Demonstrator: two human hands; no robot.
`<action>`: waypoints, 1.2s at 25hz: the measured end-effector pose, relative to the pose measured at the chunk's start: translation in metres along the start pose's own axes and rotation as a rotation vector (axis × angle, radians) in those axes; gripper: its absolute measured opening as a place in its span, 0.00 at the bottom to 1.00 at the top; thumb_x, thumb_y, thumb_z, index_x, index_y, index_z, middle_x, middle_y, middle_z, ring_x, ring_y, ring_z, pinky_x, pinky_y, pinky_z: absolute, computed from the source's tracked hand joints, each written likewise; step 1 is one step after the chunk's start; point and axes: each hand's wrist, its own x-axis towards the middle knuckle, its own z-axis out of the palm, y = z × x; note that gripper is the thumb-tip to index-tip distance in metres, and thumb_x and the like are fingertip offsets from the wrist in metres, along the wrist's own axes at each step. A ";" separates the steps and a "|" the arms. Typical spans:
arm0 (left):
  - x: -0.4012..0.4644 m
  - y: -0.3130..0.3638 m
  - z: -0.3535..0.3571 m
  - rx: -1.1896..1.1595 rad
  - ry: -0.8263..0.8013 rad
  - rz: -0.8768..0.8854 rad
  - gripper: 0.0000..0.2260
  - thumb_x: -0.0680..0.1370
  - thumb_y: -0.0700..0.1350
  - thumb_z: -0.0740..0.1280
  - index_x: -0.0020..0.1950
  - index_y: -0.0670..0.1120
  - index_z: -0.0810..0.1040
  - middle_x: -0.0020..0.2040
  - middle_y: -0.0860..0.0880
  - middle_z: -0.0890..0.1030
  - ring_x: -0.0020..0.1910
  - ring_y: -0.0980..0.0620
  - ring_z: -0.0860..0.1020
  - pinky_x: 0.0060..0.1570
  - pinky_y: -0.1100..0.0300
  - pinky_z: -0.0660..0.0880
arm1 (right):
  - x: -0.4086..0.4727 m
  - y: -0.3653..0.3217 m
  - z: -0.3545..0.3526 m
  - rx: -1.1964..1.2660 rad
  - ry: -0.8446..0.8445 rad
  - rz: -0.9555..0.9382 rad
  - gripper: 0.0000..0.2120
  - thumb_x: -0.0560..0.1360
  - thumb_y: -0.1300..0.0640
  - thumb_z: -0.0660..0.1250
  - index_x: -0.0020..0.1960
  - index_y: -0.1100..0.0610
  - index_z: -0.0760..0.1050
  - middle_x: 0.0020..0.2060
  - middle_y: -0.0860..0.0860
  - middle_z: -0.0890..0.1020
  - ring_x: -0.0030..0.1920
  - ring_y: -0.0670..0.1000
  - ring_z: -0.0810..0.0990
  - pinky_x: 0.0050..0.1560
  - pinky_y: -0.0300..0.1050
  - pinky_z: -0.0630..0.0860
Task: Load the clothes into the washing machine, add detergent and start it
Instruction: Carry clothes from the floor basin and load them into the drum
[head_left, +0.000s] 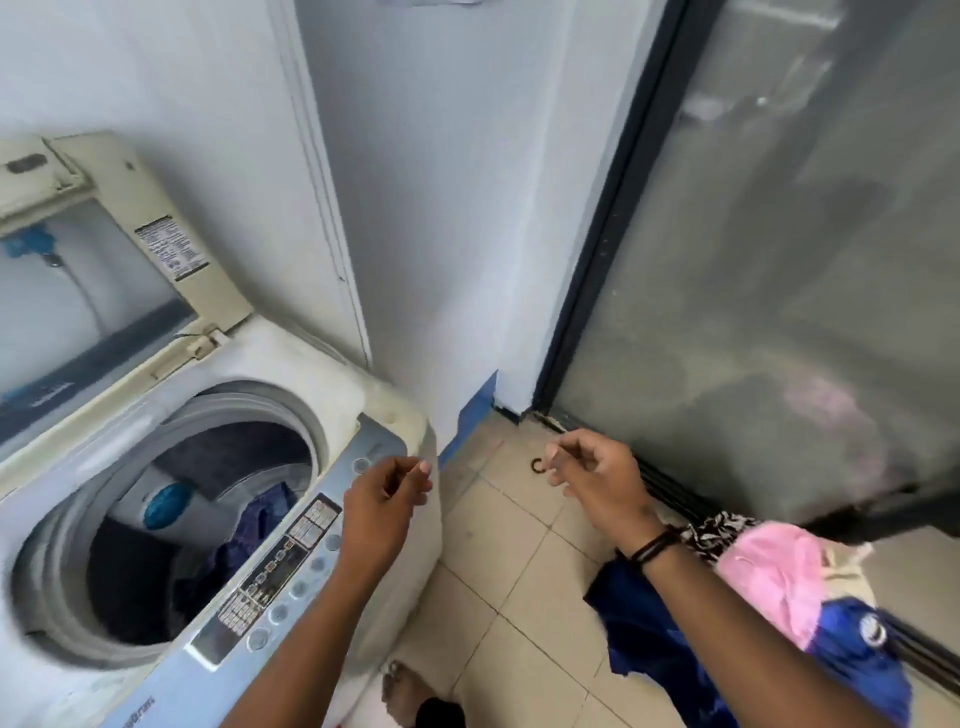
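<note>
The washer (171, 519) stands with its lid (98, 270) up, and blue clothes (244, 540) lie in the drum, just left of the left hand (382, 512). Both hands hold nothing, fingers loosely curled; more clothes (769, 587) are piled on the floor (519, 571) below the right hand (597, 480).

Pale blue-white painted walls (426, 208) meet at a projecting corner in the far middle, with a blue skirting strip (475, 410) along the base. Floor (524, 587) of beige square tiles with light grout lines, a small dark ring-shaped object (537, 465) lying on it far of centre. Right: a dark-framed sliding glass door (779, 260), its pane hazy and smeared, on a dark floor track (670, 491); even daylight throughout.
</note>
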 end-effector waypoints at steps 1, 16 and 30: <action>-0.010 0.008 0.022 0.006 -0.051 0.018 0.05 0.82 0.45 0.69 0.49 0.46 0.83 0.40 0.47 0.86 0.39 0.51 0.84 0.40 0.60 0.78 | -0.016 0.010 -0.027 0.014 0.048 0.015 0.04 0.78 0.61 0.69 0.45 0.57 0.82 0.39 0.52 0.86 0.36 0.47 0.83 0.39 0.41 0.77; -0.196 0.033 0.304 0.390 -0.866 0.186 0.14 0.79 0.48 0.73 0.64 0.51 0.80 0.56 0.53 0.82 0.53 0.61 0.81 0.44 0.77 0.72 | -0.262 0.174 -0.276 0.170 0.810 0.377 0.07 0.78 0.58 0.68 0.42 0.56 0.80 0.36 0.53 0.85 0.35 0.51 0.82 0.38 0.48 0.79; -0.149 -0.006 0.511 0.572 -1.079 0.050 0.05 0.78 0.46 0.73 0.53 0.53 0.81 0.52 0.51 0.84 0.54 0.54 0.82 0.50 0.63 0.76 | -0.220 0.256 -0.386 0.041 0.803 0.652 0.06 0.77 0.56 0.70 0.42 0.55 0.80 0.36 0.49 0.84 0.37 0.51 0.83 0.39 0.41 0.79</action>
